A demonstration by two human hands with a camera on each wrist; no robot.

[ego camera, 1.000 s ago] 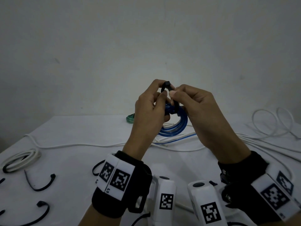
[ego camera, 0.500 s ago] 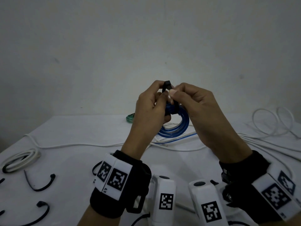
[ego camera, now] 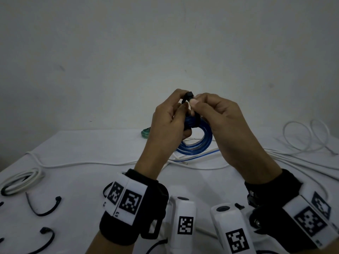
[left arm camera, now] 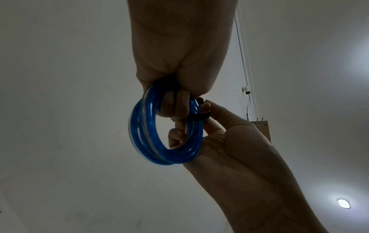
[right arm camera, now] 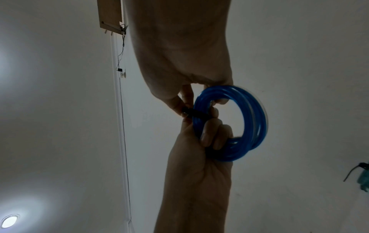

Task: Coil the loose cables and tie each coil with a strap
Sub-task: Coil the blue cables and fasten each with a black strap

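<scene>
Above a white table [ego camera: 77, 173], both hands pinch a black strap [ego camera: 189, 96] round the blue coil [ego camera: 200, 143]. The left hand [ego camera: 168, 121] hooks fingers through the ring; the right hand [ego camera: 223, 118] nips the strap's head. Only the wrist views show those hooked fingers [left arm camera: 175, 107].

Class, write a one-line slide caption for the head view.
Two hands, left hand and right hand, fasten a black strap around a blue cable coil above the table.

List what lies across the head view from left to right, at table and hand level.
White tied coil → loose black strap → green coil → left hand → black strap around the blue coil → right hand → loose white cable loops.
</scene>
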